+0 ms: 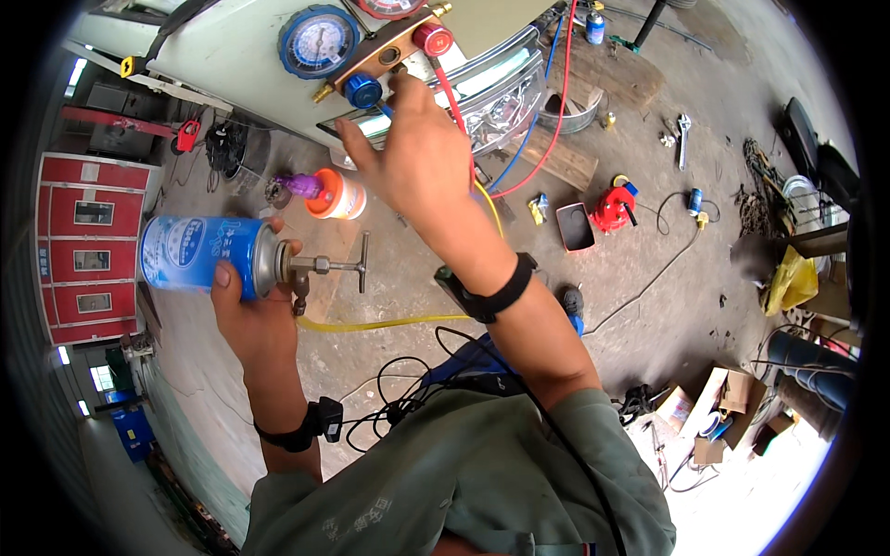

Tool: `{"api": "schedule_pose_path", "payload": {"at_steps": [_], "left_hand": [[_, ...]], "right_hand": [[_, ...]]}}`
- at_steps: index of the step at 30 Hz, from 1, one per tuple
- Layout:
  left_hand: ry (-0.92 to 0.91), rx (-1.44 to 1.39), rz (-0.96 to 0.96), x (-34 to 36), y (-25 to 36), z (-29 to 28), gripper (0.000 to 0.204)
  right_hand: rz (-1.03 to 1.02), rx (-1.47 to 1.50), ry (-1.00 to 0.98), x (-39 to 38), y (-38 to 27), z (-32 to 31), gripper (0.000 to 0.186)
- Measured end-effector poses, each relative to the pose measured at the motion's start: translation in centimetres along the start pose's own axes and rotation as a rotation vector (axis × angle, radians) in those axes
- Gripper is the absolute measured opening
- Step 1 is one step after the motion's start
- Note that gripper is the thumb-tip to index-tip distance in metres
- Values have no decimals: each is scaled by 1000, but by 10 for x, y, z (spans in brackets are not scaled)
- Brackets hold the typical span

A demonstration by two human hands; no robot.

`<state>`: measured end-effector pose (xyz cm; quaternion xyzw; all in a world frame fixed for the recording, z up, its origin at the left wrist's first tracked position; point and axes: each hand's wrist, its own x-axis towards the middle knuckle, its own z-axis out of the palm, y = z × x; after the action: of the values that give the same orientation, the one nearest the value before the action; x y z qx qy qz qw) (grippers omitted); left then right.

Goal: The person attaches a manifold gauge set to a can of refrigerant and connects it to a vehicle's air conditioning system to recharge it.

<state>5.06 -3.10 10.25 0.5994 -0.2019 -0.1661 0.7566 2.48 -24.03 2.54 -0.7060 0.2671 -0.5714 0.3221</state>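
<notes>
My left hand [252, 313] grips a blue can [190, 248] lying sideways, with a metal tap valve and T-handle [341, 266] on its end and a yellow hose [389, 323] running from the valve. My right hand [417, 153] reaches up to the brass gauge manifold [414, 28], its index finger bent at the underside near the blue knob [362, 91] and its thumb spread away. The manifold carries a blue-faced gauge [317, 42], a red gauge [387, 6] at the top edge and a red knob [432, 39] with a red hose.
Behind the manifold is a white vehicle body with a headlamp [499, 111]. On the floor are an orange-and-white bucket [340, 202], a red pump-like device [612, 211], a dark tray [575, 229], a wrench [684, 139] and cardboard boxes [718, 408]. Cables loop by my body.
</notes>
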Motion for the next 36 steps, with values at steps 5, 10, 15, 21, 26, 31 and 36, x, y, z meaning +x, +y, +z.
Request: {"api": "schedule_pose_path", "payload": {"at_steps": [5,10,15,21,26,31,36], "left_hand": [[38,7,-23,-6,1,-6,59],[19,-13,-36,-1,-5,-5,59],[21,-9,-37,1,-7,-4,59],[20,-24,-42,2,-9,-4,59],[1,-17,-32,5,-9,-3,60],[2,-15,-40,3,-12,-8,62],[-57,-99,-53,1,-12,-18,63]], "right_hand": [[25,-163,-222,19,-12,15,34],[521,280,-325,30,0,35,49],[221,-79,-202,13,-16,14,48],[460,5,-536,28,-16,23,45],[765,445,-426,16,4,34,57],[115,-208,-160,11,-17,19,46],[157,-204,-301,24,-11,32,43]]}}
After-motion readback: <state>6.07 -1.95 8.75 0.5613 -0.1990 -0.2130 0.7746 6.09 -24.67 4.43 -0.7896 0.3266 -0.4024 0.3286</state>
